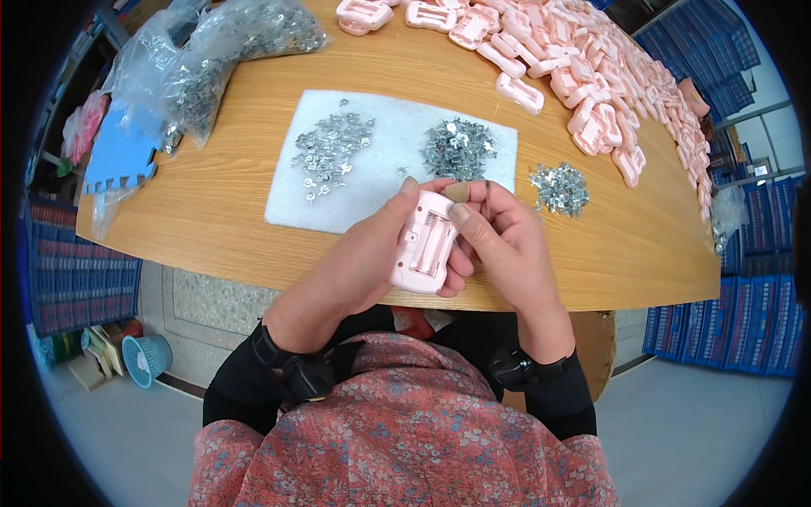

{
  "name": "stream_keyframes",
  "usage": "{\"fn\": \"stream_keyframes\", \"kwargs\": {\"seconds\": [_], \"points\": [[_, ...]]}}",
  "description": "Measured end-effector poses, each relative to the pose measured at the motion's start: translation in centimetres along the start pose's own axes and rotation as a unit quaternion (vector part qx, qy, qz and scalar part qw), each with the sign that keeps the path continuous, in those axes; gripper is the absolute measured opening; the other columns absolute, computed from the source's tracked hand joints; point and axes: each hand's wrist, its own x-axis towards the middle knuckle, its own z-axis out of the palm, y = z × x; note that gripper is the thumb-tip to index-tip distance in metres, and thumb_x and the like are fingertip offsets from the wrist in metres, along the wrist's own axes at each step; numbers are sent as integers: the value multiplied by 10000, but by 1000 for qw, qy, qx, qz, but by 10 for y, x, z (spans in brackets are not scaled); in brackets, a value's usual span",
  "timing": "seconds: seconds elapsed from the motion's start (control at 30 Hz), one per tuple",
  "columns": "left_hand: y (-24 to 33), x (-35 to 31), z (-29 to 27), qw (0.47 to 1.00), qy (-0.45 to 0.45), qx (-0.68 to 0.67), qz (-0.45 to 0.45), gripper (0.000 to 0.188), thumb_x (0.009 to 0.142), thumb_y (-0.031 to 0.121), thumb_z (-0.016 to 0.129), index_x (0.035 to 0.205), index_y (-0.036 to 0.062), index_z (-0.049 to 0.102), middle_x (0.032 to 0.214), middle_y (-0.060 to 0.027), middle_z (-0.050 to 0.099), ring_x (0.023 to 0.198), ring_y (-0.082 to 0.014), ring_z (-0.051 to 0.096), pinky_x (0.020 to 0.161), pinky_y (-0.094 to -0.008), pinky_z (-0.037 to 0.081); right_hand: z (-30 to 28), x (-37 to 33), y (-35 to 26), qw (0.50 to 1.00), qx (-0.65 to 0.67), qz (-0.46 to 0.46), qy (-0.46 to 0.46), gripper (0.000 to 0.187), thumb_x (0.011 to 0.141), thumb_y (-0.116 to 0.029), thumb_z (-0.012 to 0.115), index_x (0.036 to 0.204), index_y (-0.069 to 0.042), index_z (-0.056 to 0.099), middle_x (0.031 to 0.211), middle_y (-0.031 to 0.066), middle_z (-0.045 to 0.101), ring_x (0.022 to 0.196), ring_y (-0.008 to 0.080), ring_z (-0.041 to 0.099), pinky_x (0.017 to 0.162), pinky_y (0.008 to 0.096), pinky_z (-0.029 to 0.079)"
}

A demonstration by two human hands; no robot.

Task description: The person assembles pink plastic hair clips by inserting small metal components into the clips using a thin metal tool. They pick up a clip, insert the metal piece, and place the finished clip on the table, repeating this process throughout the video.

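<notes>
The pink plastic case (425,243) sits in my two hands just above the near edge of the counter (220,211), its open back with the ribbed battery slots turned up toward me. My left hand (363,258) is wrapped around its left side, fingers curled shut on it from below. My right hand (498,245) presses on its top right corner with the thumb, while its fingertips pinch something small and brownish that I cannot make out. Both hands are close together, touching the one case.

Just beyond my hands lies one white foam mat (338,198), carrying two heaps of small metal clips: a loose, scattered one on the left (331,152) and a tighter one on the right (459,148). A third small heap of clips (560,188) lies on the bare wood to the right of the mat. The pieces are too many and too small to count.

Farther off, at the left, two clear bags of metal parts (228,51) lie slumped, with a blue foam piece (121,160) beside them. Along the far right edge runs a long pile of pink cases (591,76), far too many to count, cut off at the top.
</notes>
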Motion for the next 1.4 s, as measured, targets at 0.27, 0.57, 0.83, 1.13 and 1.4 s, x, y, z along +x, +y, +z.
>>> {"fn": "stream_keyframes", "kwargs": {"seconds": [0.27,0.57,0.83,1.13,1.4], "points": [[1,-7,-3,925,86,354,108,402,998,192,492,1352,1,483,1026,-93,640,852,-138,627,764,-296,524,-14,-1,-3,993,25,100,-53,191,934,-131,661,1083,-22,615,823,-39,600,665,12,484,589,176,393],[3,-6,5,750,75,625,205,296,893,68,500,1174,-4,556,938,-69,616,846,-191,616,764,-322,506,-8,-8,-1,996,-40,55,-64,209,940,-114,646,1098,-18,549,827,-25,603,741,29,537,638,199,435],[6,-4,-11,996,18,-77,-37,275,930,256,415,1092,76,546,831,-18,500,649,-116,467,540,-253,385,-6,-13,-3,1000,18,-12,0,223,951,-95,635,1141,8,579,829,-39,586,742,10,510,648,178,416],[-3,-8,-16,971,-45,-226,-67,339,941,303,381,1118,73,557,807,-17,489,588,-106,395,500,-245,320,9,-10,2,998,-33,-40,-26,264,909,-72,676,1143,24,600,758,-51,507,696,18,442,623,185,393],[-4,-8,-9,986,-27,-150,-65,320,916,267,387,1094,64,560,784,-17,492,566,-91,379,462,-218,277,0,0,3,998,-50,3,-44,196,869,-118,714,984,21,640,679,-48,490,657,25,447,598,206,409]]}}
